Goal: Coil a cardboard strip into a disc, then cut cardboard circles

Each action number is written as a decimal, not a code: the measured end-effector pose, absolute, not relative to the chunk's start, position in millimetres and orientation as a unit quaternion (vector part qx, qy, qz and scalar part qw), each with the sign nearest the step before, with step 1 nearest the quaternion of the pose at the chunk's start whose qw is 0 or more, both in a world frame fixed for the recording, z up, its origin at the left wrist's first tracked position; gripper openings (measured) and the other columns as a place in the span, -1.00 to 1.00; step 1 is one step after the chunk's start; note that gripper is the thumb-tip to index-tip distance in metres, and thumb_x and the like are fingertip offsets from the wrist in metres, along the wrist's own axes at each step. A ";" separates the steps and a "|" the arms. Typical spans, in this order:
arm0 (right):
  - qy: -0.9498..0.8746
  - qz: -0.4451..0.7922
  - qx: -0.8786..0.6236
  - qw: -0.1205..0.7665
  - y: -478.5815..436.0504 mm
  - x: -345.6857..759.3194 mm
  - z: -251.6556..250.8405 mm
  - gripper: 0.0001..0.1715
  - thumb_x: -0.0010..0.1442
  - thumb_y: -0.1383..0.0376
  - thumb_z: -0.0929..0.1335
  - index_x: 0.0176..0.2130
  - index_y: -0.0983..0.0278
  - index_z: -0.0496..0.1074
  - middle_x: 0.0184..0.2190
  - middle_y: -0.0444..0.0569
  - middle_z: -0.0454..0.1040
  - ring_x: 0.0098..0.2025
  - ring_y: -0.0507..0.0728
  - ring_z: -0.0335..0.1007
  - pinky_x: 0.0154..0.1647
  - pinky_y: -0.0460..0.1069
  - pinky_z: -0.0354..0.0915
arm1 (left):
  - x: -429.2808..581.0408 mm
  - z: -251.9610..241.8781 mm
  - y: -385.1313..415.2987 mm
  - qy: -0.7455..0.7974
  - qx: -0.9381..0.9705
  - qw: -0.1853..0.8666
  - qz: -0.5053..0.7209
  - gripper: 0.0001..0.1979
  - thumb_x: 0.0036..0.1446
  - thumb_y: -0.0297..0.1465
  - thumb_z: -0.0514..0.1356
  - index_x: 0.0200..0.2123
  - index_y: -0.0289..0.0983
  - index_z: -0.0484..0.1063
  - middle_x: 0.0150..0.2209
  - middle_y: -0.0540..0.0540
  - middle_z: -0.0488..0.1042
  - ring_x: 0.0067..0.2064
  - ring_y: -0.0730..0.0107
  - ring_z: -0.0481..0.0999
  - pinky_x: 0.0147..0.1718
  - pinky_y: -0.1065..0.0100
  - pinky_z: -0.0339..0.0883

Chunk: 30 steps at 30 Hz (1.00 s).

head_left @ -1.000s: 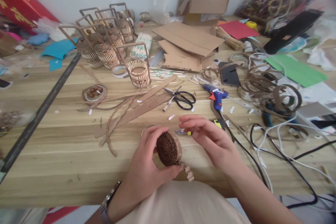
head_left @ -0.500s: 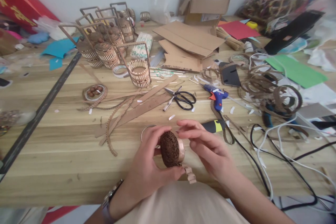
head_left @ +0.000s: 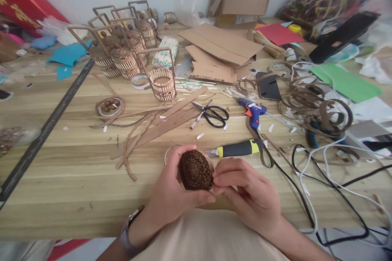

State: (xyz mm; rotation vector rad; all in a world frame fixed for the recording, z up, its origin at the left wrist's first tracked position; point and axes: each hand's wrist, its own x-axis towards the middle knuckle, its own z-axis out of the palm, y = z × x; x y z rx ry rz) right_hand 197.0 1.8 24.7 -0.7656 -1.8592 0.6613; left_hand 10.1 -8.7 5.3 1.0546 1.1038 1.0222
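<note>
While a dk brown round coil of corrugated card (head_left: 195, 171) is held up over the pale wood table (head_left: 76, 187), small round brown balls (head_left: 106, 109) lie well L of it, farther back. Behind-L of the coil, lidded slatted-wood baskets (head_left: 125, 63) w/ tall handles. The person's L hand (head_left: 168, 191) wraps the coil's L side, fingers at its far edge, thumb at the near. Black-handled metal scissors (head_left: 207, 109) lie beyond it, slightly R; a yellow-and-black utility knife (head_left: 239, 149) sits just behind-R of it. The R hand (head_left: 252, 189) has fingertips bunched against the coil's R rim; from here I can't tell if they grip it. Farther back-R of it: blue glue gun (head_left: 254, 111) w/ orange trigger; well R, loose rings of brown card strip (head_left: 350, 117).
</note>
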 end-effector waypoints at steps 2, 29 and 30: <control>-0.762 0.259 -0.322 0.499 1.4 196.6 29.4 -0.73 0.30 0.54 0.36 -0.16 0.17 0.46 -0.34 -0.08 0.55 -0.32 0.07 0.58 -0.30 -0.07 0.52 | 10.7 3.8 -5.9 0.420 0.392 0.676 0.463 -0.15 -0.31 -0.08 0.59 0.06 -0.11 0.35 -0.15 -0.05 0.53 -0.12 0.22 0.57 -0.13 0.24 0.48; -0.635 0.413 -0.353 0.548 -4.4 190.2 30.2 -0.85 0.31 0.29 0.46 -0.34 0.18 0.48 -0.46 -0.13 0.47 -0.37 0.07 0.45 -0.35 -0.05 0.43 | 8.7 0.6 -1.9 0.390 0.318 0.693 0.516 -0.42 -0.25 -0.30 0.61 -0.09 -0.11 0.58 -0.29 0.03 0.65 -0.29 0.45 0.61 -0.31 0.54 0.44; -0.626 0.431 -0.358 0.542 -3.6 190.4 30.6 -0.82 0.29 0.26 0.47 -0.36 0.18 0.48 -0.46 -0.13 0.46 -0.38 0.06 0.43 -0.35 -0.06 0.41 | 7.3 0.9 -2.6 0.390 0.329 0.690 0.514 -0.43 -0.24 -0.30 0.61 -0.09 -0.10 0.58 -0.29 0.04 0.65 -0.28 0.45 0.61 -0.31 0.54 0.44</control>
